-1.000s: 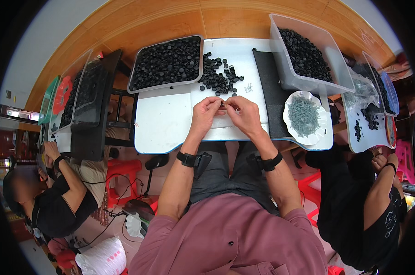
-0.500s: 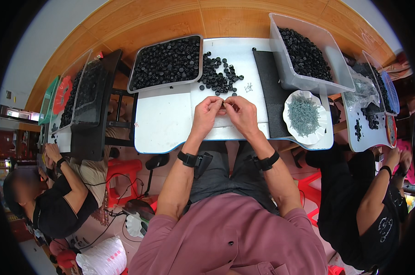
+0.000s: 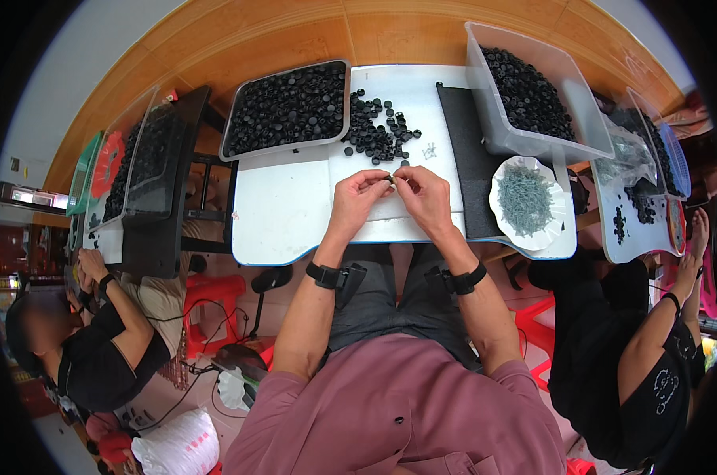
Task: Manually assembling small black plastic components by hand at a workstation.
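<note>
My left hand point(image 3: 355, 199) and my right hand point(image 3: 426, 199) meet above the near part of the white tabletop, fingertips almost touching. A small black cap point(image 3: 389, 180) shows between them, pinched in my left fingers. My right thumb and forefinger are pressed together right beside it; whatever they grip is too small to make out. Just beyond my fingers lies a loose heap of black round caps point(image 3: 380, 134). A few small pale pins point(image 3: 429, 150) rest to the right of that heap.
A metal tray point(image 3: 289, 148) full of black caps stands at the back left. At the back right is a translucent bin point(image 3: 524, 144) of them, on a black mat point(image 3: 471, 158). A white scalloped dish point(image 3: 560, 207) holds grey-green pins. Co-workers sit at both sides.
My hands have shifted slightly, the right fingers rising a little off the left, so the black cap shows more. The co-worker at the right has raised both hands.
</note>
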### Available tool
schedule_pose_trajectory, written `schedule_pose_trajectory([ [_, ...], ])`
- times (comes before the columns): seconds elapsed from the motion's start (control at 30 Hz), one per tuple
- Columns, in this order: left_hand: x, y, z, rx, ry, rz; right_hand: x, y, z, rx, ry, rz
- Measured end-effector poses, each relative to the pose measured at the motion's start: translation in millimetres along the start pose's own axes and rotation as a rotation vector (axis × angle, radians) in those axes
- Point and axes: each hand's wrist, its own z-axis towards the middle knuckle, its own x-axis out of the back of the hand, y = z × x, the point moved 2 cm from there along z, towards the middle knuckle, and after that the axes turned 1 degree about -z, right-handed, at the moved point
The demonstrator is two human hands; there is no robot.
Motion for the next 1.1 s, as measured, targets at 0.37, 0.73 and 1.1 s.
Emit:
schedule_pose_trajectory([
  [0.37, -3, -1, -1, -0.056, 0.027, 0.007, -2, 2, -2, 0.054, -0.032, 0.053],
  [0.73, -4, 1, -1, -0.014, 0.047, -0.101, -3, -13, -8, 0.240, 0.024, -0.056],
  [1.1, -2, -3, -1, -0.016, 0.003, -0.017, 1, -10, -6, 0.329, 0.053, -0.149],
])
